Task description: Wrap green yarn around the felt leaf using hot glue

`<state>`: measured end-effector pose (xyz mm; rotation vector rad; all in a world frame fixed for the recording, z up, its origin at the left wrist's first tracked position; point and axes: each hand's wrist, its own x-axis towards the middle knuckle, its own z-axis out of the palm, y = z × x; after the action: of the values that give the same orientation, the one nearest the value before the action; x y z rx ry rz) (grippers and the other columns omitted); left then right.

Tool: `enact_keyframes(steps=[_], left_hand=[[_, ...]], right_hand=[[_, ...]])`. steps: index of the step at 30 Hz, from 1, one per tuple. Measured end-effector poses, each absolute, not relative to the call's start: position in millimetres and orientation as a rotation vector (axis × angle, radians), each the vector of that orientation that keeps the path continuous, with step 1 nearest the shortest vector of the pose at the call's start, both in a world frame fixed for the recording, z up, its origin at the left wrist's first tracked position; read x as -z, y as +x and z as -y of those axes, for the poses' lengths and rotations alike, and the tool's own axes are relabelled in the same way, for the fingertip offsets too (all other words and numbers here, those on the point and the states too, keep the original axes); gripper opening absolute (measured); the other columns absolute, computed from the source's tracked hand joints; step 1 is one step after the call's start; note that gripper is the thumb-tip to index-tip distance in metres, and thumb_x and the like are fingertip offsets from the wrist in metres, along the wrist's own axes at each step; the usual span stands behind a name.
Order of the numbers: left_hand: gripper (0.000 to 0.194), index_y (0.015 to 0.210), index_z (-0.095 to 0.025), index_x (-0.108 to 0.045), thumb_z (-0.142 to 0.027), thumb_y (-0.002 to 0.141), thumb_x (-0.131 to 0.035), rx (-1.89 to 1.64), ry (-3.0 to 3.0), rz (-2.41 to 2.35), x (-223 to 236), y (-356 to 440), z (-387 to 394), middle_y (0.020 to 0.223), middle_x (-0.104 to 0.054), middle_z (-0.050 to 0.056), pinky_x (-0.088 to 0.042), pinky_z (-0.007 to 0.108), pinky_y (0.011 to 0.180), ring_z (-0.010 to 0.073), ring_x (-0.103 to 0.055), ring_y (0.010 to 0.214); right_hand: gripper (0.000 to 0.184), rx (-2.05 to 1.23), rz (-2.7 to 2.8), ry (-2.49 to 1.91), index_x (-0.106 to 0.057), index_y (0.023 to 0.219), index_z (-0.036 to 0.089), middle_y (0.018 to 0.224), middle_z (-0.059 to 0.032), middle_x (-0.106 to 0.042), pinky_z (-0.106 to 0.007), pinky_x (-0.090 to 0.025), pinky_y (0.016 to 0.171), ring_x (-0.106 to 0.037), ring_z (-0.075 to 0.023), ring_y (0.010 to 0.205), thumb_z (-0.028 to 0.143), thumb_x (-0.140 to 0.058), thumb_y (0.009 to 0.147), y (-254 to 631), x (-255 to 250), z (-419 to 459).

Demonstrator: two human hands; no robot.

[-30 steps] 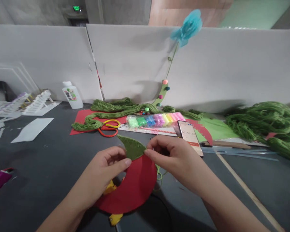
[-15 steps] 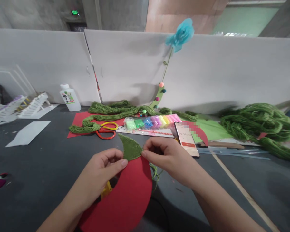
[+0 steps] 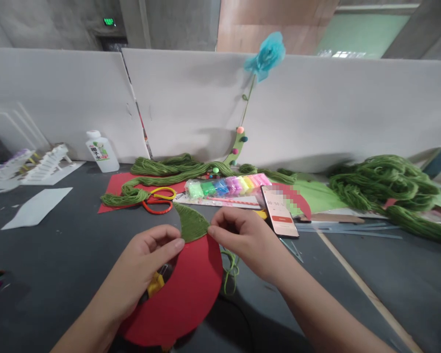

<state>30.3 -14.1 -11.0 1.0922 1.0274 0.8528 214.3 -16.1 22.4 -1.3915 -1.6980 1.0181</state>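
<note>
Red crescent [image 3: 196, 289] held above the dark table [image 3: 59, 264], its pointed end covered by closely laid green yarn [image 3: 191, 224]. The inner edge of the crescent is pinched between thumb and fingers of the left hand [image 3: 147, 255]; the yarn border at the outer edge is pinched by the closed fingertips of the right hand [image 3: 242, 235]. Whether a strand end is gripped there cannot be told. The lowest rows could be loosened or made to overlap if tension is lost at the right fingertips, and the narrow tip could be bent if it is pressed too hard from both sides. The loose yarn [image 3: 231, 272] hanging beside the outer edge could be snagged, since a yellow object [image 3: 155, 284] and a black cable [image 3: 242, 314] are placed close by. The scissors [image 3: 163, 193] and phone [image 3: 281, 218] are laid beyond the hands
</note>
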Motion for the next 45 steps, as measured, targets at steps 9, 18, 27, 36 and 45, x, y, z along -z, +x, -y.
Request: enact_keyframes(steps=[9,18,27,36,45], left_hand=[[0.015,0.065,-0.018,-0.059,-0.028,0.072,-0.067,-0.901,1.148,-1.086,9.4,31.4,16.0,0.058,-0.05,-0.005,-0.036,0.018,0.053,0.0085,-0.044,0.054],[0.012,0.073,-0.02,-0.061,-0.031,0.075,-0.065,-0.889,1.097,-1.011,13.6,30.4,15.1,0.069,-0.062,-0.003,-0.041,0.018,0.058,0.0099,-0.053,0.061],[0.013,0.071,-0.018,-0.061,-0.031,0.073,-0.066,-0.895,1.139,-1.089,10.8,31.2,15.0,0.066,-0.06,-0.002,-0.041,0.019,0.057,0.0108,-0.052,0.059],[0.018,0.071,-0.019,-0.061,-0.037,0.075,-0.061,-0.86,1.381,-1.23,7.4,31.6,18.4,0.069,-0.06,-0.001,-0.04,0.021,0.058,0.0142,-0.052,0.064],[0.018,0.069,-0.019,-0.061,-0.037,0.074,-0.06,-0.9,1.384,-1.255,10.6,33.9,17.3,0.062,-0.055,-0.003,-0.035,0.021,0.052,0.0118,-0.046,0.055]], right_hand=[[0.012,-1.057,1.699,-1.347,-0.05,0.064,0.017,0.059,0.0042,-0.047,-0.021,-0.032,0.05,-0.04,-0.0086,0.056,0.017,-0.051,0.077,214.7,-16.5,15.0],[0.013,-1.013,1.685,-1.33,-0.05,0.063,0.017,0.059,0.0046,-0.046,-0.021,-0.031,0.05,-0.039,-0.0084,0.055,0.017,-0.052,0.077,212.1,-14.8,15.5],[0.013,-1.003,1.726,-1.347,-0.054,0.064,0.017,0.06,0.0037,-0.05,-0.021,-0.034,0.052,-0.043,-0.0091,0.057,0.018,-0.052,0.077,215.1,-16.9,13.2],[0.009,-0.839,1.945,-1.482,-0.062,0.072,0.018,0.051,0.0059,-0.043,-0.021,-0.025,0.044,-0.036,-0.0083,0.048,0.024,-0.057,0.077,224.0,-19.8,15.2],[0.009,-0.689,2.035,-1.503,-0.065,0.074,0.019,0.05,0.0059,-0.041,-0.021,-0.024,0.044,-0.036,-0.0085,0.047,0.024,-0.058,0.077,222.8,-20.5,14.7]])
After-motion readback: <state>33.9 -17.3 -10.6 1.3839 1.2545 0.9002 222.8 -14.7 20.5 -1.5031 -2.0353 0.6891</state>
